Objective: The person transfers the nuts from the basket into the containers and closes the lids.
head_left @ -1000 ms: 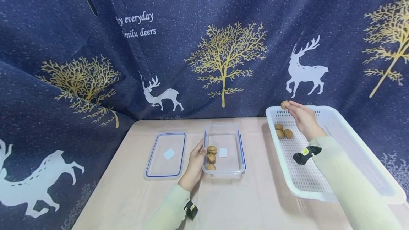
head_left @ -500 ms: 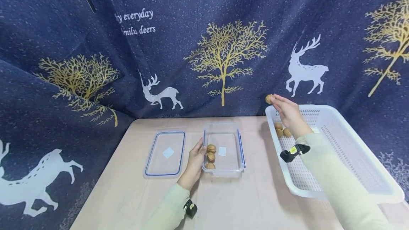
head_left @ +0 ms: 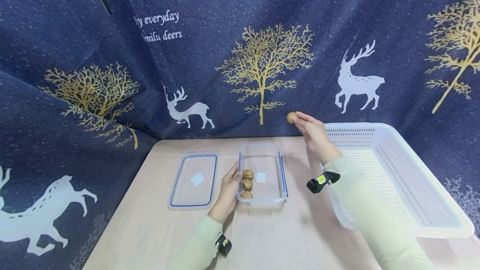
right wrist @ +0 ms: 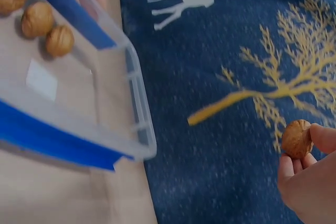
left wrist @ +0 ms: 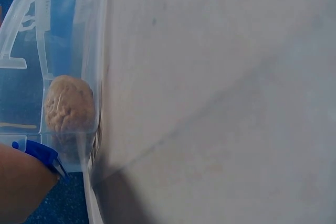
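In the head view, my right hand pinches a walnut between thumb and fingertips. It is raised between the clear container and the white basket, and the right wrist view shows the same walnut. My left hand holds the left side of the clear plastic container, thumb at its rim. Inside, three walnuts form a row along the left wall. The left wrist view catches one walnut through the clear plastic, beside a blue clip strip.
A clear lid with a blue seal lies left of the container. On the right stands a white perforated basket, partly covered by my right forearm. Behind the table hangs a dark blue cloth printed with deer and trees.
My right hand has carried the walnut leftward from above the basket, past its left rim. The basket's walnuts are now hidden behind my arm and hand. My left hand and the container stay put.
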`<state>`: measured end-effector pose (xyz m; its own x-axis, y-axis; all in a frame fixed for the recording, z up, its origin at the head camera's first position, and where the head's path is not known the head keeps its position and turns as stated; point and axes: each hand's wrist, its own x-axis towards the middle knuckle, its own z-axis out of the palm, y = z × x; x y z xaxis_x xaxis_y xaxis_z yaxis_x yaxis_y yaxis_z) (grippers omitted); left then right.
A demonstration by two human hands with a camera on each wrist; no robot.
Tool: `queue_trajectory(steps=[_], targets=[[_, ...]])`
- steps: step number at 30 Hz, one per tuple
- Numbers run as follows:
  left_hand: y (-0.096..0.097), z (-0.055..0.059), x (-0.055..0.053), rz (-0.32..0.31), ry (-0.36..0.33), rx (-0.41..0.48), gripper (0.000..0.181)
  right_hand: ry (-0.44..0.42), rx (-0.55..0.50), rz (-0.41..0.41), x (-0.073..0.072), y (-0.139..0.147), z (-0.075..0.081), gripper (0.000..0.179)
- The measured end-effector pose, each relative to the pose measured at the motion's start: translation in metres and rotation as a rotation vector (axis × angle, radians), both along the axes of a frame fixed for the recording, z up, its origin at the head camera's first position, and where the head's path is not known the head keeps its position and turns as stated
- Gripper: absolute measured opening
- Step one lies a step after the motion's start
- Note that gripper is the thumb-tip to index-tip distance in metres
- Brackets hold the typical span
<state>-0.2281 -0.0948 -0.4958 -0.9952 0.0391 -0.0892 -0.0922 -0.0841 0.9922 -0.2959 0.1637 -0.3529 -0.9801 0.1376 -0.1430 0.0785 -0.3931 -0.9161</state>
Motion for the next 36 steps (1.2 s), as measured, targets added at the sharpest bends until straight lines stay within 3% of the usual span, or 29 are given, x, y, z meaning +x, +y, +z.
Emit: queue_trajectory(steps=[11, 19, 21, 25, 28, 36], targets=[[0.0, 0.001, 0.0, 0.005, 0.004, 0.007, 0.051, -0.029, 0.094, 0.075, 0.003, -0.04, -0.017, 0.051], [0.0, 0.0, 0.0, 0.011, 0.013, 0.018, 0.051, -0.053, 0.107, 0.11, 0.006, -0.064, -0.034, 0.048], [0.0, 0.008, 0.004, 0.0, 0.013, 0.019, 0.051, -0.051, 0.118, 0.115, 0.007, -0.069, -0.039, 0.047], [0.0, 0.009, 0.005, 0.0, 0.01, 0.015, 0.051, -0.054, 0.113, 0.111, 0.007, -0.078, -0.05, 0.045], [0.0, 0.0, 0.0, 0.005, 0.015, 0.007, 0.051, -0.058, 0.105, 0.104, 0.007, -0.085, -0.059, 0.043], [0.001, 0.0, 0.0, 0.009, 0.018, 0.011, 0.051, -0.051, 0.184, 0.116, 0.011, -0.099, -0.082, 0.041]])
